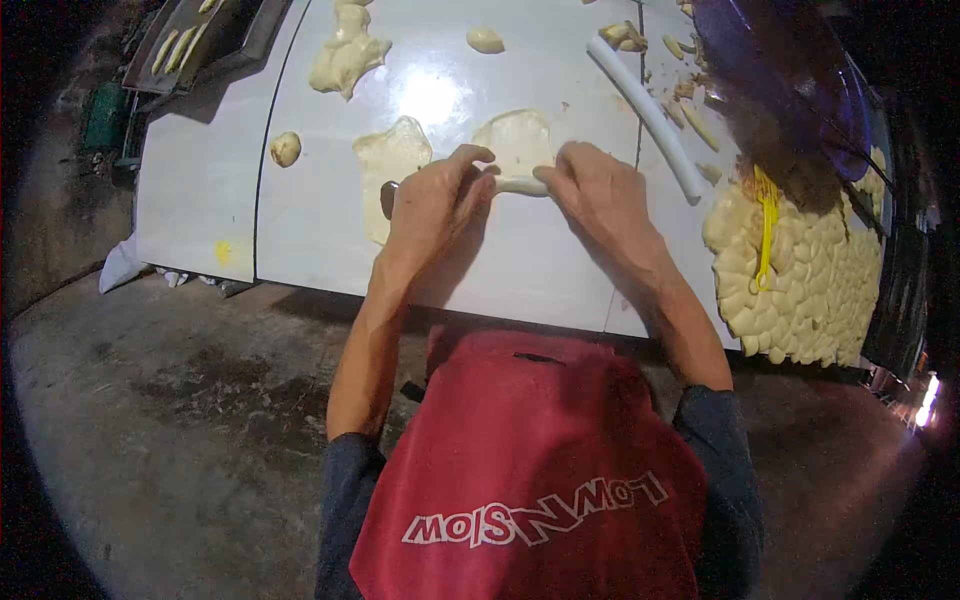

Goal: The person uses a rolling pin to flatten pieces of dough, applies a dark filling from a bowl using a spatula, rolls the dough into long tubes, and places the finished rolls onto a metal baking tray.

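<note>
- Nearest of all, a red apron [530,440] filled the foreground, cut off at the lower edge; white outlined lettering ran across it, upside down in this view.
- Dark sleeves [720,440] flanked it, forearms reaching up to the white table [330,240].
- And there was the action: a thin dough sheet [515,140] lay between the hands, flat at its far end, its near edge gathered into a narrow roll [522,187].
- That roll's long axis ran left to right; the sheet pointed away from the body.
- The left hand [435,200] was at the roll's left end, fingers bent, thumb and forefinger slightly parted; its hold was impossible to tell.
- The right hand [605,185] had its thumb on the right end, the other fingertips tucked from sight, so how tightly it gripped could not be told.
- Left of that, a second sheet [385,155] ran partly behind the left wrist, with a dark, half-hidden object [389,198] on it, hard to identify.
- Over right, a yellow utensil [767,230] lay on massed pale dough pieces [800,290].
- Further up, a white rod [650,115] slanted; a dough lump [348,60] was cut off by shadow-free top edge.
</note>
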A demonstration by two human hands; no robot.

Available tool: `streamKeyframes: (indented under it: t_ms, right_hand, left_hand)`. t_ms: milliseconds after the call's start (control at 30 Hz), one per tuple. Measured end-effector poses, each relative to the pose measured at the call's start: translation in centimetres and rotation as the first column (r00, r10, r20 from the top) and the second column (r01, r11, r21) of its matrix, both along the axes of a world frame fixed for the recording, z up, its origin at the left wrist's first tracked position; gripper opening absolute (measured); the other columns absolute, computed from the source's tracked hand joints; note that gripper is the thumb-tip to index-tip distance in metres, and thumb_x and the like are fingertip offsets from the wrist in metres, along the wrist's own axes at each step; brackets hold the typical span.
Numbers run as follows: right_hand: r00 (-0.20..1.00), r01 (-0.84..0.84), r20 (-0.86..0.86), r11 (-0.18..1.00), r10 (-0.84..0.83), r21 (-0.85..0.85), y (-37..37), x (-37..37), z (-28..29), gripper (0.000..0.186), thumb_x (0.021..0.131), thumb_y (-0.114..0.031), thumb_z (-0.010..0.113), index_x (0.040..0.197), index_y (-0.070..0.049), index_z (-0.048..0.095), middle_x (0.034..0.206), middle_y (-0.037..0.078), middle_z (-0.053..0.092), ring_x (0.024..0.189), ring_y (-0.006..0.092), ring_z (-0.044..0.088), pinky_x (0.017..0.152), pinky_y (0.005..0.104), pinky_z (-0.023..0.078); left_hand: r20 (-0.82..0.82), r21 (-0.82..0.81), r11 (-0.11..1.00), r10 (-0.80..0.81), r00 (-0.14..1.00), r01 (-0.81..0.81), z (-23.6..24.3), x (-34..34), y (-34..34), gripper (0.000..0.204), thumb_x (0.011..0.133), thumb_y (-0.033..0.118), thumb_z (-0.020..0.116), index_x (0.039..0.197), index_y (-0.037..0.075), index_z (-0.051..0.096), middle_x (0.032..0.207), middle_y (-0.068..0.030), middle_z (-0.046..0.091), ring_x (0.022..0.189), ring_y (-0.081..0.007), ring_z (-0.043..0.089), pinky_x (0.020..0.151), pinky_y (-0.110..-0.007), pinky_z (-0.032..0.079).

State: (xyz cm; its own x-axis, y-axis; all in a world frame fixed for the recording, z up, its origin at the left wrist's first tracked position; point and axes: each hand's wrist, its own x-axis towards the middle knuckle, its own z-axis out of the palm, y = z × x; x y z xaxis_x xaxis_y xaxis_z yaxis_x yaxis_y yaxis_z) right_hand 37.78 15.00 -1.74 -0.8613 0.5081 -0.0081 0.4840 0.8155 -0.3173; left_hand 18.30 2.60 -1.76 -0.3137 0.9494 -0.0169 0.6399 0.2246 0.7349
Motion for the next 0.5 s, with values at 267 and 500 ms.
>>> streamKeyframes:
  t_ms: [267,500]
  right_hand:
    - [0.966,0.091,-0.218,0.970,-0.141,-0.226,-1.1,2.4,0.8,0.030,0.095,-0.019,0.068,0.123,-0.010,0.064,0.103,0.010,0.067,0.089,0.0305,0.070,0.074,0.0412,0.058]
    - [0.967,0.155,-0.184,0.981,-0.175,-0.115,0.0,1.2,-1.3,0.020,0.096,-0.013,0.064,0.116,-0.008,0.067,0.101,0.010,0.068,0.085,0.0293,0.070,0.069,0.0398,0.058]
  left_hand:
    - [-0.159,0.121,0.967,-0.203,0.966,0.223,0.3,-1.1,-1.1,0.033,0.087,0.014,0.076,0.120,0.012,0.072,0.097,-0.0167,0.074,0.092,-0.0367,0.072,0.083,-0.042,0.057]
    - [-0.169,0.169,0.965,-0.169,0.971,0.198,-0.5,-1.5,0.2,0.016,0.083,0.011,0.078,0.099,0.011,0.076,0.093,-0.0095,0.071,0.080,-0.0298,0.069,0.070,-0.040,0.055]
